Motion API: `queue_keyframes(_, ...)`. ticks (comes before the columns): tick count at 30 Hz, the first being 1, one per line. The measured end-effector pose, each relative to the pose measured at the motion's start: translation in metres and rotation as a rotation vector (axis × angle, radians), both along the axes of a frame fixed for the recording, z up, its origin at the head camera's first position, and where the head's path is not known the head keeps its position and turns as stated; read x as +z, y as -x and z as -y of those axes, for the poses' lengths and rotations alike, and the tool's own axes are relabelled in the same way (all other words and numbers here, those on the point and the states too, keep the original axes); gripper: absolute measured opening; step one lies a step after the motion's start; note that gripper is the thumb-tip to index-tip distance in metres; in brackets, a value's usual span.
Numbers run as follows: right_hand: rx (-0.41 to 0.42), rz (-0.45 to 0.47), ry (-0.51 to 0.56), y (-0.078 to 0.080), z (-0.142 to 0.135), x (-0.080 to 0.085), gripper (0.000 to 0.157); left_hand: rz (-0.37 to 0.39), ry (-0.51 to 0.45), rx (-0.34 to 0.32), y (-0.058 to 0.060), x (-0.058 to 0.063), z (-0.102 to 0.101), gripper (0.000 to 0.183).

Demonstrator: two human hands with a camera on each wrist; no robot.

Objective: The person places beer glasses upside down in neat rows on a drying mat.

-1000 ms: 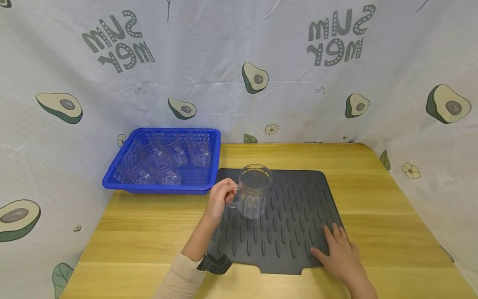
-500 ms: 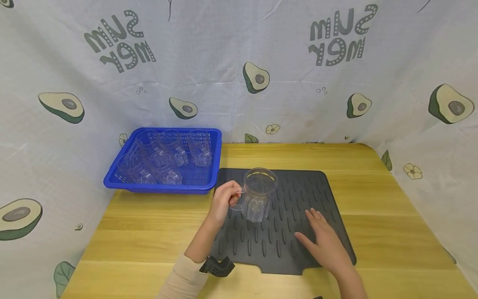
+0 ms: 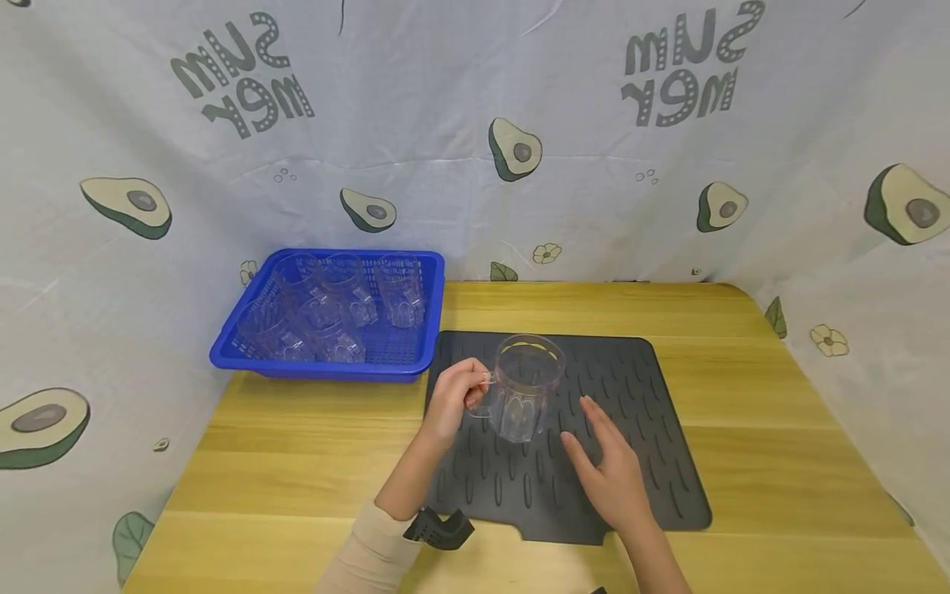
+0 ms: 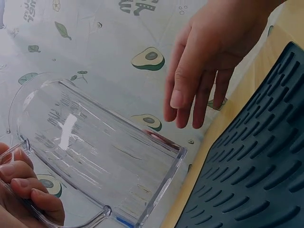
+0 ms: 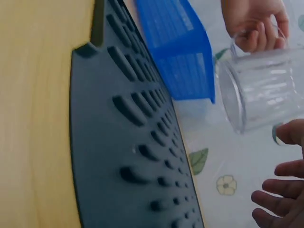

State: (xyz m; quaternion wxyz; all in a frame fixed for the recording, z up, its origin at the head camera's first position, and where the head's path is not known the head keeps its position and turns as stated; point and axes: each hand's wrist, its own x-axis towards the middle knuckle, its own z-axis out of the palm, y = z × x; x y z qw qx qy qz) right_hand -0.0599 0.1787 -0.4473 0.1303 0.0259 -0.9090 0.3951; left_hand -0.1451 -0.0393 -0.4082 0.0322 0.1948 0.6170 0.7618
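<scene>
My left hand (image 3: pixel 454 403) grips the handle of a clear plastic mug (image 3: pixel 524 396), its fingers curled round it. The mug is upright, held above a dark ridged drying mat (image 3: pixel 594 503); both wrist views show a gap between its base and the mat. To the right of the mug, my right hand (image 3: pixel 612 470) is spread with straight fingers, apart from it. In the left wrist view the right hand (image 4: pixel 209 61) hangs fingers-down beyond the mug (image 4: pixel 95 147). The right wrist view shows the left hand (image 5: pixel 259 28) on the handle.
A blue plastic basket (image 3: pixel 326 373) at the back left holds several clear mugs (image 3: pixel 341 297). The mat lies on a wooden table (image 3: pixel 772 462). Behind it hangs a white curtain (image 3: pixel 445 82) printed with avocados.
My right hand has lifted off the mat's right edge and moved left toward the mug. The mug in my left hand has shifted slightly right.
</scene>
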Motion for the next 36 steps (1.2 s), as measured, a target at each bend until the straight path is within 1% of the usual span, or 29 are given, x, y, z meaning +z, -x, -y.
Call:
queue_keyframes(4,-0.004,-0.038,0.077,0.002,0.011,-0.003,0.053,0.003,-0.01,-0.007,-0.001,-0.001,-0.002,0.03)
queue_keyframes(7,0.0,-0.014,0.134,0.003,0.018,-0.006,0.049,-0.001,-0.015,-0.01,-0.001,-0.001,-0.003,0.029)
queue_keyframes(10,-0.002,0.062,0.213,0.004,0.025,-0.009,0.049,-0.007,-0.017,-0.016,-0.003,-0.001,-0.003,0.029)
queue_keyframes(13,-0.005,0.161,0.324,0.005,0.031,-0.009,0.052,-0.012,-0.02,-0.024,-0.003,-0.001,-0.004,0.029)
queue_keyframes(16,0.0,0.262,0.443,0.007,0.034,-0.007,0.061,-0.012,-0.024,-0.028,-0.004,-0.001,-0.005,0.029)
queue_keyframes(19,0.013,0.347,0.539,0.01,0.036,-0.006,0.07,-0.013,-0.024,-0.029,-0.005,-0.001,-0.005,0.028)
queue_keyframes(22,0.049,0.403,0.621,0.013,0.037,-0.006,0.075,-0.015,-0.022,-0.026,-0.005,-0.002,-0.005,0.028)
queue_keyframes(27,0.124,0.48,0.772,0.014,0.038,-0.005,0.077,-0.027,-0.02,-0.027,-0.006,-0.003,-0.006,0.028)
queue_keyframes(31,0.18,0.533,0.846,0.015,0.038,-0.003,0.08,-0.037,-0.023,-0.03,-0.006,-0.004,-0.005,0.028)
queue_keyframes(36,0.311,0.615,0.945,0.016,0.034,-0.004,0.085,-0.04,-0.032,-0.039,-0.007,-0.004,-0.004,0.027)
